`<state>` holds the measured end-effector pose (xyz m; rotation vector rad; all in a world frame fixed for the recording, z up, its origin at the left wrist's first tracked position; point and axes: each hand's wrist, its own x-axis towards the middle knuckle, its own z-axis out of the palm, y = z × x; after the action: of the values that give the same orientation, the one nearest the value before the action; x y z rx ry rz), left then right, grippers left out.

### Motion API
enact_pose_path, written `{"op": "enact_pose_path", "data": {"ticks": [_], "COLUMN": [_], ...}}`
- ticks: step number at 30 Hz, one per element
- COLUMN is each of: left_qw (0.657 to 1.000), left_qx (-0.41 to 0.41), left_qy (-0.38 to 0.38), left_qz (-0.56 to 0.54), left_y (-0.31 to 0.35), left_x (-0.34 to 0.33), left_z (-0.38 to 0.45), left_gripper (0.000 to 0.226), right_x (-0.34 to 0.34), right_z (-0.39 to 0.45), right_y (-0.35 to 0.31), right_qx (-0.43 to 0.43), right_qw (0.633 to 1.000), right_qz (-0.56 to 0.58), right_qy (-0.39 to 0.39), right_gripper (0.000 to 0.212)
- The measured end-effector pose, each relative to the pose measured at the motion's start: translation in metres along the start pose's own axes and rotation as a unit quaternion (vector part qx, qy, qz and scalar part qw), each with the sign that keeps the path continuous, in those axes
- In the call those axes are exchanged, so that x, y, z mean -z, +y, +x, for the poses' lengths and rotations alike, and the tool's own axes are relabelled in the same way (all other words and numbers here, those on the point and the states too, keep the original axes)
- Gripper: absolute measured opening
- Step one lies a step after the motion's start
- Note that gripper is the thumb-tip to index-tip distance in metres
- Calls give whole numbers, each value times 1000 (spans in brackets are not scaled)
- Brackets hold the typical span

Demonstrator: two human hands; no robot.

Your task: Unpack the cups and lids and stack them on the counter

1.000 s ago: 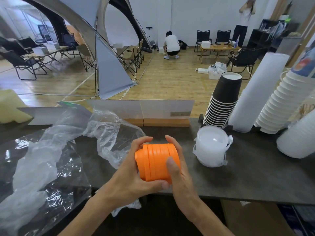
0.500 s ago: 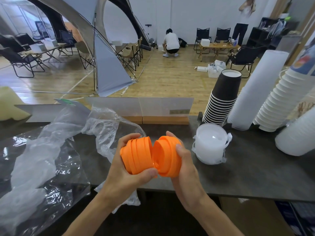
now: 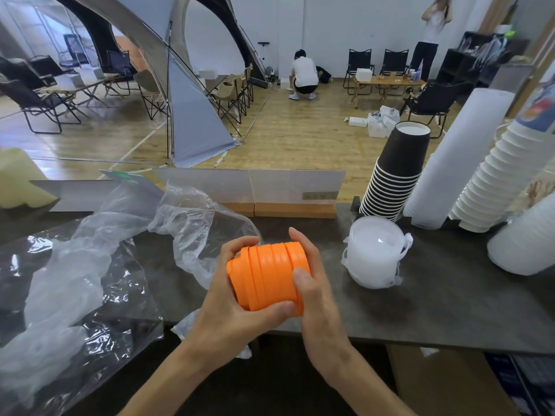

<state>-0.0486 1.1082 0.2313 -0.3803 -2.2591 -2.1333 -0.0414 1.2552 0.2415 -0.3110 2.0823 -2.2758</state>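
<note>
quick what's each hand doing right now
left hand: closed on the stack of orange lids
right hand: closed on the same stack

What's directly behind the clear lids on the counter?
Behind the clear lids stands the black cup stack, beside a white sleeve. The stack's base is hidden by the lids.
</note>
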Motion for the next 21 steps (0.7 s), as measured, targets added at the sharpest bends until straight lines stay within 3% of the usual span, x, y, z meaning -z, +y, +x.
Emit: {"op": "enact_pose_path", "data": {"ticks": [9, 14, 18, 21], "left_qw": [991, 968, 962, 952], "left_qx": [-9, -8, -39, -70], "left_qy": [-99, -91, -102, -153], "left_qz": [86, 233, 249, 255], "left_y": [2, 2, 5, 10], "left_x": [1, -8, -36, -68], "left_z": [5, 13, 14, 14], "left_gripper": [113, 117, 114, 106], "right_x": [15, 49, 74, 95], "right_z": [-14, -23, -45, -63], "right_y": [-3, -1, 0, -7], "right_qx": [-2, 28, 27, 34], "right_qw": [1000, 991, 984, 977], "right_qz": [-25, -105, -118, -147], "right_qy": [-8, 74, 129, 152], "right_gripper": [63, 81, 76, 74]}}
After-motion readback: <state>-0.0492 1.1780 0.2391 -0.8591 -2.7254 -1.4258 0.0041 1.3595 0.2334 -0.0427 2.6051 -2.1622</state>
